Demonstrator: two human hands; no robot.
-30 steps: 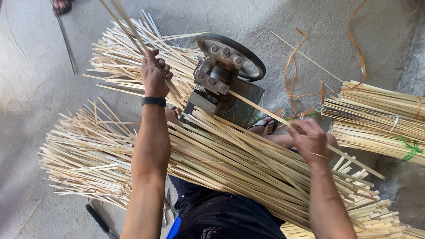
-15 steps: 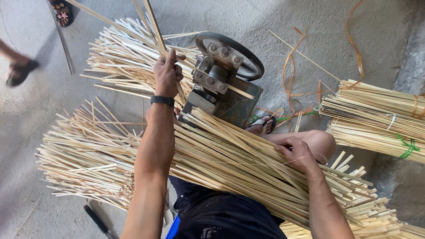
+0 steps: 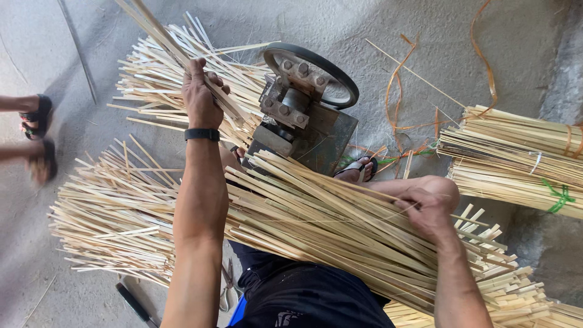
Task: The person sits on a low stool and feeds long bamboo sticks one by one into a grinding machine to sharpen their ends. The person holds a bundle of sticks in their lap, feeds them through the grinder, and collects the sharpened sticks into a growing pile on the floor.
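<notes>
We are counting two hands of our own, one small metal machine with a wheel [image 3: 310,100], and four heaps of bamboo strips, the strips themselves too many to number. One heap is lying across our lap [image 3: 340,237], one is spreading on the floor below our left forearm [image 3: 103,225], one is fanning out beyond the left hand [image 3: 158,79], and one tied bundle [image 3: 516,161] is resting up and to the right of our right hand. We are seeing no containers here.

Our left hand [image 3: 200,97] is closing around a few long strips [image 3: 155,30], lifting them just left of the machine. Our right hand [image 3: 428,209] is curling closed on the lap heap, pinching at thin strips there. Two sandalled feet of another person [image 3: 36,143] are standing well left of our left hand.
</notes>
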